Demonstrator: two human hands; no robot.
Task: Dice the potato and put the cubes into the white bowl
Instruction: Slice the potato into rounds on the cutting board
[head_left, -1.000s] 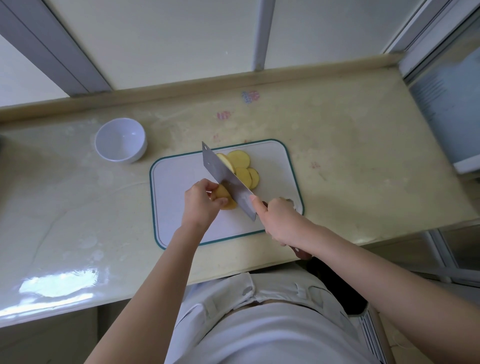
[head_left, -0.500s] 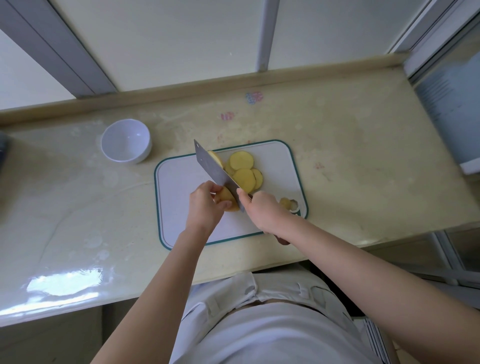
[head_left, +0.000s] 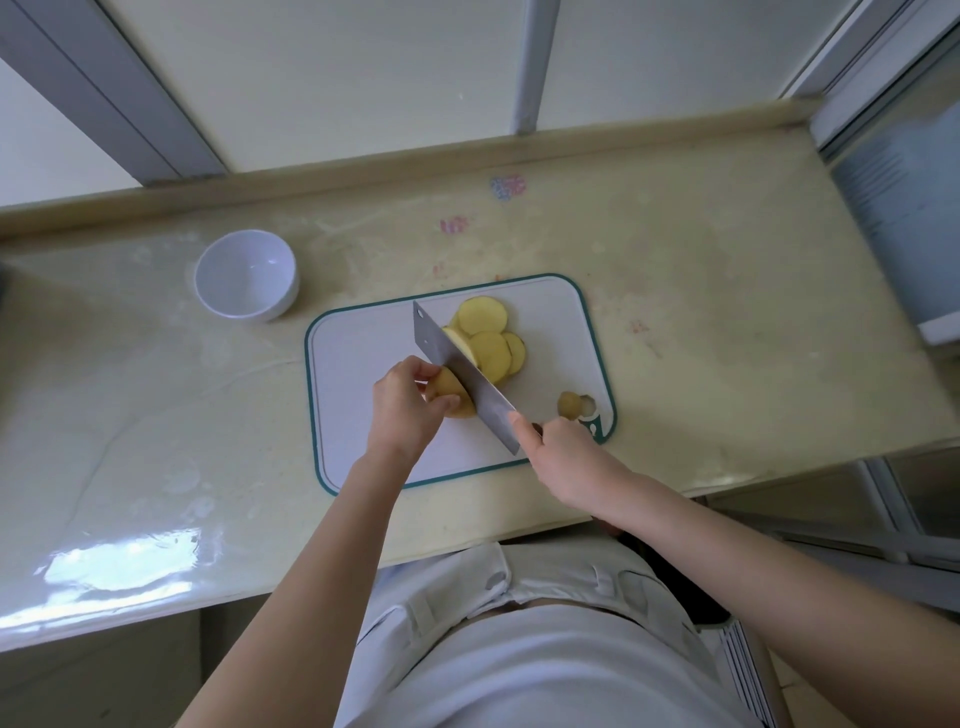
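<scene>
You are looking down at a pale counter (head_left: 701, 322). A white cutting board (head_left: 358, 358) with a green edge lies on it, straight in front of you. Your left hand (head_left: 402, 410) is on the board. Its fingers (head_left: 444, 404) curl round the uncut end of the potato (head_left: 451, 388) and hold it down.

Your right hand (head_left: 566, 452) grips the handle of a broad knife (head_left: 460, 371), with the forefinger stretched along the flat of the blade. The blade stands on edge against the potato's cut face, just beside your left fingertips. From this angle it is hard to tell whether the edge has gone into the potato.

On the far side of the blade, round yellow slices (head_left: 485, 338) lie overlapping on the board. A small potato scrap (head_left: 569, 404) sits near the board's right corner, beside the hanging hole. The white bowl (head_left: 244, 278) stands upright on the counter, to the left of the board and a little beyond it, not touching it.
</scene>
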